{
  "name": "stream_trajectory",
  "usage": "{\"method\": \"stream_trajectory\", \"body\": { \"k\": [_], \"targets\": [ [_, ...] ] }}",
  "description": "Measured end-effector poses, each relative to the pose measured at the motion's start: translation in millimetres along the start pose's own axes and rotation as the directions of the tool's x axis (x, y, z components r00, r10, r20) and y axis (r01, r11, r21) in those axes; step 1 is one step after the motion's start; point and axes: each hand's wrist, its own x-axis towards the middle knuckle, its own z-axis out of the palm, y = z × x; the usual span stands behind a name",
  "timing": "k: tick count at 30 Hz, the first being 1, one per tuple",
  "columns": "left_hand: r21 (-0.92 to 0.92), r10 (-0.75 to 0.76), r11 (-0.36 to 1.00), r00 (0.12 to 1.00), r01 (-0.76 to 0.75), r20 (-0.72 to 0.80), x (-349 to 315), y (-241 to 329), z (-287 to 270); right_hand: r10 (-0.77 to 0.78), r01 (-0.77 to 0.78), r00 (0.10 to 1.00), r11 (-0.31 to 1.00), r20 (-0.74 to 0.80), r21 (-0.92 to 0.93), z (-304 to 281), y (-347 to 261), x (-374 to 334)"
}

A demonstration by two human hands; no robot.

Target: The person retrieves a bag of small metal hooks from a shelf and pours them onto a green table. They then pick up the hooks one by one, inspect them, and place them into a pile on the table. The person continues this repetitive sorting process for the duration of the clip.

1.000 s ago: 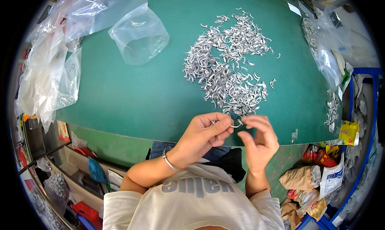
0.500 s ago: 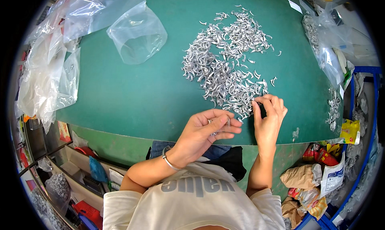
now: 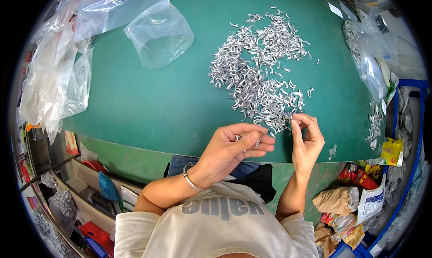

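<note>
Small curved silver metal pieces lie in a large loose pile (image 3: 252, 82) on the green table (image 3: 148, 100). My left hand (image 3: 238, 143) is at the table's front edge, palm turned up, its fingers curled round a few of the metal pieces (image 3: 258, 140), with the thumb on top. A metal bangle (image 3: 188, 177) circles the left wrist. My right hand (image 3: 307, 134) is at the near right edge of the pile. Its thumb and forefinger are pinched at a small metal piece (image 3: 292, 117); the fingertips partly hide it.
Clear plastic bags (image 3: 159, 35) cover the table's left and far-left side. A smaller cluster of metal pieces (image 3: 374, 125) lies at the right edge, near more bags (image 3: 371, 69). Paper and plastic packages (image 3: 335, 199) are piled below right, beside a blue frame (image 3: 411, 83). Open boxes (image 3: 85, 181) stand below left.
My right hand has drawn slightly back and right from the pile's edge, still pinching. My left hand stays nearly in place, its fingers curled a little differently. The view has shifted slightly.
</note>
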Motion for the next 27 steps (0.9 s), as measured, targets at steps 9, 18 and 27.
{"method": "stream_trajectory", "body": {
  "k": [9, 18, 27],
  "targets": [
    [-0.064, -0.085, 0.994, 0.996, 0.084, -0.019, 1, 2, 1, 0.135, -0.135, 0.991, 0.93, 0.024, 0.342, 3, -5, -8],
    [-0.029, -0.054, 0.998, 0.998, 0.053, -0.042, 5, -4, 3, 0.217, -0.224, 0.974, 0.879, 0.067, 0.422, 2, -10, -13],
    [0.08, -0.086, 0.992, 0.989, 0.096, -0.124, 13, -5, 5, -0.272, 0.273, 0.962, 0.957, -0.024, 0.099, 12, -19, -13]
  ]
}}
